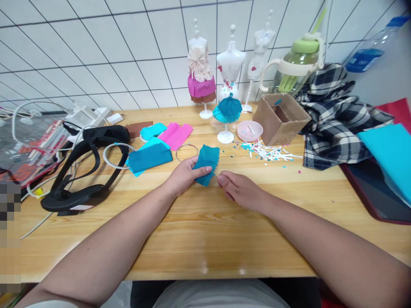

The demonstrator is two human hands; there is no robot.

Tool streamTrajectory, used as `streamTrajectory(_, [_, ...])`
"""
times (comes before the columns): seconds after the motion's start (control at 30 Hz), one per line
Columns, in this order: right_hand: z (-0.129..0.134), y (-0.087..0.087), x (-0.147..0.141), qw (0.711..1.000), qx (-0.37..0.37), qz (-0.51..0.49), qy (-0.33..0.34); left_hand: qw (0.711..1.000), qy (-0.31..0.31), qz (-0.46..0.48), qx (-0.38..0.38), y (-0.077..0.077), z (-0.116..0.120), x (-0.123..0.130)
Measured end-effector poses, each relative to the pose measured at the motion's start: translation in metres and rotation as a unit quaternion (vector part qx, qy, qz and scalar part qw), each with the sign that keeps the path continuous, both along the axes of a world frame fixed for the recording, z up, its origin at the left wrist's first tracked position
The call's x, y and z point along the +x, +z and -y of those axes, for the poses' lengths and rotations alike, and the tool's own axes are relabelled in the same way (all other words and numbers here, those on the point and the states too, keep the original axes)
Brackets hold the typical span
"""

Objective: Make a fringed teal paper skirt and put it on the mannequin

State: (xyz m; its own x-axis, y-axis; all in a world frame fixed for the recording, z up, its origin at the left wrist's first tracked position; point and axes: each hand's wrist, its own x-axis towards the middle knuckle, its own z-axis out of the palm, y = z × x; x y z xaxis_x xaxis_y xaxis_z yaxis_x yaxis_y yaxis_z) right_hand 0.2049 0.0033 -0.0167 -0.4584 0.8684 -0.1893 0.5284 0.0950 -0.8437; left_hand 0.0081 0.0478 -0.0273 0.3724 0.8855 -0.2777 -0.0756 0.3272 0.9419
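Observation:
My left hand (186, 176) holds a small teal piece (207, 160) with a jagged right edge, its thumb pressed on the lower part. Close by on the right, my right hand (236, 188) is closed, its fingertips pinched at the piece's lower right edge on something thin that I cannot make out. Behind the hands a mini dress form wears a teal ruffled skirt (227, 110). A thin ring (186, 152) lies just behind my left hand. Folded teal pieces (150, 157) and a pink piece (176, 135) lie to the left.
A black headset (93, 192) and white cables stand at the left. Paper scraps (269, 152), a pink dish (249, 131) and a cardboard box (281, 124) are at the back right, before a jug (298, 64) and a plaid cloth (337, 124). Dress forms (201, 68) line the wall.

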Motion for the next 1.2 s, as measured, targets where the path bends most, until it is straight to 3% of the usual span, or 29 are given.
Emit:
streamTrajectory(0.93, [-0.0015,-0.0005,-0.0004,1.0,0.013,-0.003,0.012,1.0,0.001,0.014,0.005,-0.0006,0.0003,0.001])
streamTrajectory(1.2, [0.0003,-0.0008,0.0002,0.999,-0.011,-0.022,-0.028,1.0,0.009,0.02,0.011,-0.003,-0.0004,0.0009])
